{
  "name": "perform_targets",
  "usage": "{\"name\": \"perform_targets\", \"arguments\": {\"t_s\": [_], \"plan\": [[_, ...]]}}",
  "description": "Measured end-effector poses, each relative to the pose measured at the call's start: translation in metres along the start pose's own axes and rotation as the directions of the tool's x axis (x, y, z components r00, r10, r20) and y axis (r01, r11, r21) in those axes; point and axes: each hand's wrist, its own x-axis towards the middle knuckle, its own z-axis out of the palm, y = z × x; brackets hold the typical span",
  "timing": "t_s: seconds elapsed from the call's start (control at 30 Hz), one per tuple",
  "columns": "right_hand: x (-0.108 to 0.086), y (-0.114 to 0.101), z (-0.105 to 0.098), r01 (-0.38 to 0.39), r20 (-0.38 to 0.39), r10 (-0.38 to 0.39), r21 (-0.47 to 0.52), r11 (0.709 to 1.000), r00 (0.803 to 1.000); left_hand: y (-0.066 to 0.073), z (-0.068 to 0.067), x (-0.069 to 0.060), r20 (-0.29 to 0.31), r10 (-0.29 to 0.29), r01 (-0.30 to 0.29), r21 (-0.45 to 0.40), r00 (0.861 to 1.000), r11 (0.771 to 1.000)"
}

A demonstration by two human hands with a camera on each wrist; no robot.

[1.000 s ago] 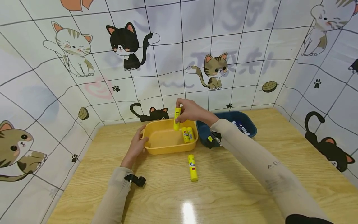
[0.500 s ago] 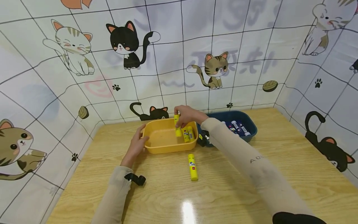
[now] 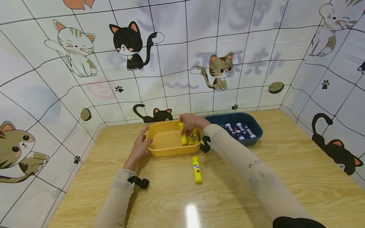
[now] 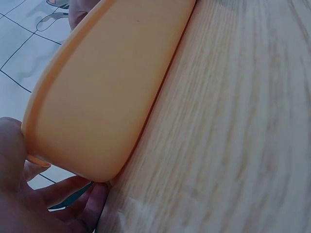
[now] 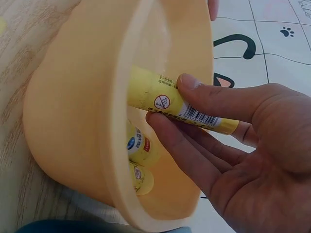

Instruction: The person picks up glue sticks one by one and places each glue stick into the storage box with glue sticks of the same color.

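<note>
My right hand (image 3: 192, 123) pinches a yellow glue stick (image 5: 150, 92) between thumb and fingers, its lower end inside the yellow bin (image 3: 171, 152). Two more yellow glue sticks lie side by side at the bin's right end; in the right wrist view the nearer one (image 5: 140, 148) shows its label below the held stick. At the bin's left end, my left hand (image 3: 139, 147) holds the rim, thumb over the edge and fingers on the outside. Another yellow glue stick (image 3: 197, 170) lies on the table in front of the bin.
A dark blue bin (image 3: 253, 126) stands right of the yellow one, with several dark blue, white-capped sticks (image 3: 240, 129) inside. Behind both bins rises a wall covering with cartoon cats. Both stand on a wooden table (image 3: 165, 196).
My right hand has lowered the glue stick into the yellow bin, its forearm shifting left and uncovering more of the blue bin. My left hand has stayed on the rim.
</note>
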Motion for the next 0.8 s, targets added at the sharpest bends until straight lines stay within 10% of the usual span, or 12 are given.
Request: {"name": "perform_targets", "arguments": {"t_s": [0.8], "plan": [[0.015,0.015,-0.001,-0.147,-0.019,0.146,-0.106,0.984,0.989,0.0,0.0,0.0,0.005,-0.003,0.003,-0.014,1.0,1.0]]}}
